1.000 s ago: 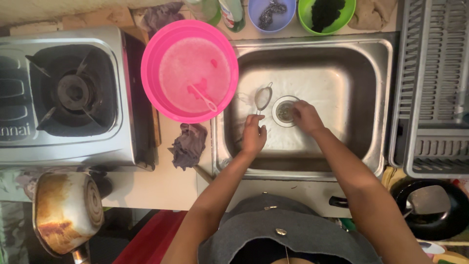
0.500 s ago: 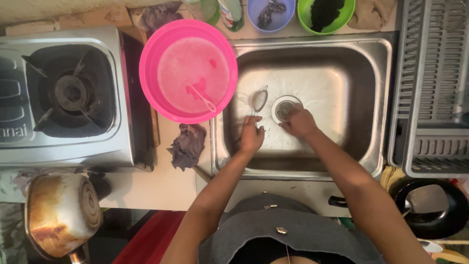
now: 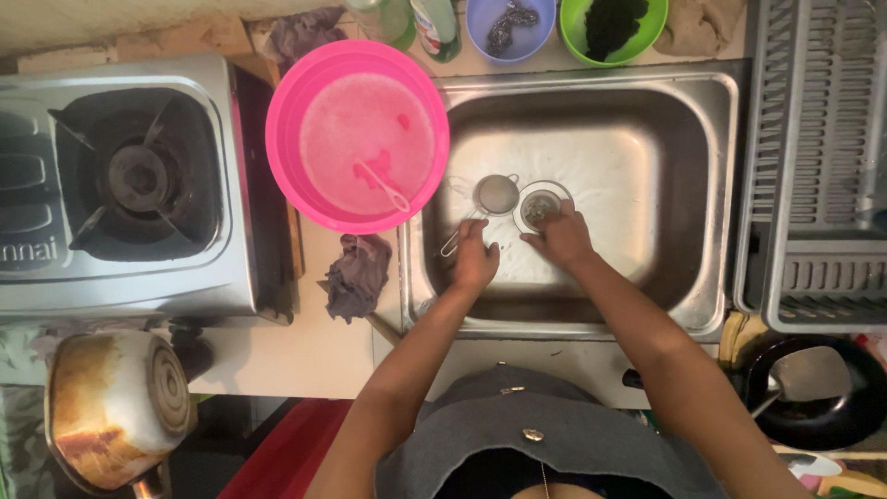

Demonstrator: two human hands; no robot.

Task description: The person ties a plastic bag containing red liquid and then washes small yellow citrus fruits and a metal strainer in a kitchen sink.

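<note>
Strainer (image 3: 496, 194), small round metal mesh, handle gripped by left fingers (image 3: 474, 248); right fingers (image 3: 545, 233) curled over drain (image 3: 539, 205)

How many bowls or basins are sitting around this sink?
3: a big pink basin overlapping the sink's left edge, and a small blue bowl and a green bowl behind it. Others may lie outside the view.

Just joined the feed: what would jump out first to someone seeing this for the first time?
The bright pink basin of cloudy water, overlapping the steel sink's left rim, grabs the eye first. Next come the two hands low in the sink: the left hand at the handle of a small mesh strainer, the right hand at the round drain. A gas stove sits far left.
</note>
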